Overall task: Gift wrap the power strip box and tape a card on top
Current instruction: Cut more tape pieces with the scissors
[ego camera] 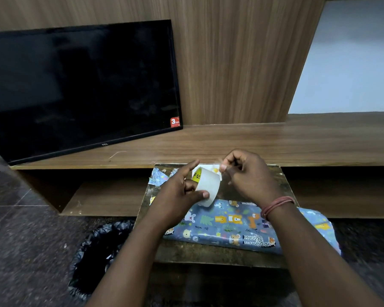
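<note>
The power strip box (228,227) lies on a small dark table (208,255), wrapped in blue paper with animal prints. Above its left end my left hand (177,191) grips a roll of clear tape (208,187), thumb on the outer face and fingers through the core. My right hand (246,176) pinches the tape's loose end just right of the roll, fingers curled. A white and yellow card (211,168) shows behind the roll, mostly hidden.
Scraps of blue wrapping paper (162,177) lie at the table's far left corner. A black TV (80,89) leans on a low wooden shelf (275,140) behind. A bin with a black liner (98,253) stands on the floor at the left.
</note>
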The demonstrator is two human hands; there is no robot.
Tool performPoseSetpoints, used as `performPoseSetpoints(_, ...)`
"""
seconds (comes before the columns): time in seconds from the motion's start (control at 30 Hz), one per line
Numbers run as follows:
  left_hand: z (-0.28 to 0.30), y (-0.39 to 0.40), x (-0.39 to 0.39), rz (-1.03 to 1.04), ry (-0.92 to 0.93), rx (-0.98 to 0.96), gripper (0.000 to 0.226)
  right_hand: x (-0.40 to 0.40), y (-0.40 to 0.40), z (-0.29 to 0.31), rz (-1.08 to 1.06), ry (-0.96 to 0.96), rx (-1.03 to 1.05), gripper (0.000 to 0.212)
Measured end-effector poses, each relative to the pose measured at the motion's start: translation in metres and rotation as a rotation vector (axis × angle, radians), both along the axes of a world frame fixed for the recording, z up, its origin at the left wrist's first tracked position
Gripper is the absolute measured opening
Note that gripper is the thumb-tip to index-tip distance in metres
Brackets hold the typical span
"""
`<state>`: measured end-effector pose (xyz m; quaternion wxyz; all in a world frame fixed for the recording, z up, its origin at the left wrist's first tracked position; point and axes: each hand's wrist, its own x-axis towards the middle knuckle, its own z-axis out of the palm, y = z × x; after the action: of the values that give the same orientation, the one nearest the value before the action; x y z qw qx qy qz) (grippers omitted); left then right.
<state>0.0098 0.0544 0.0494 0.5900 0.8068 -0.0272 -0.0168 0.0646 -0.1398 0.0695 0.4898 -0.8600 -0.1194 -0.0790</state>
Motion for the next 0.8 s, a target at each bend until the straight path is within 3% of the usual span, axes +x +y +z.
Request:
performPoseSetpoints(0.27,-0.010,-0.008,0.006,0.038,0.065,-0.208,0.067,-0.009,0.005,0.010,0.186,0.031,-0.034,0.019)
performPoseSetpoints(0.4,-0.011,-0.010,0.006,-0.019,0.081,-0.102,0.062,-0.014,0.006,0.012,0.188,0.041,-0.076,0.017)
performPoseSetpoints(0.67,-0.012,-0.002,0.003,-0.064,0.015,-0.005,0.063,-0.009,0.004,0.010,0.215,0.282,0.081,0.019)
performPoseSetpoints(0.8,-0.016,-0.002,0.006,-0.048,-0.102,0.087,0.071,-0.009,0.001,0.013,0.230,0.318,0.109,0.018)
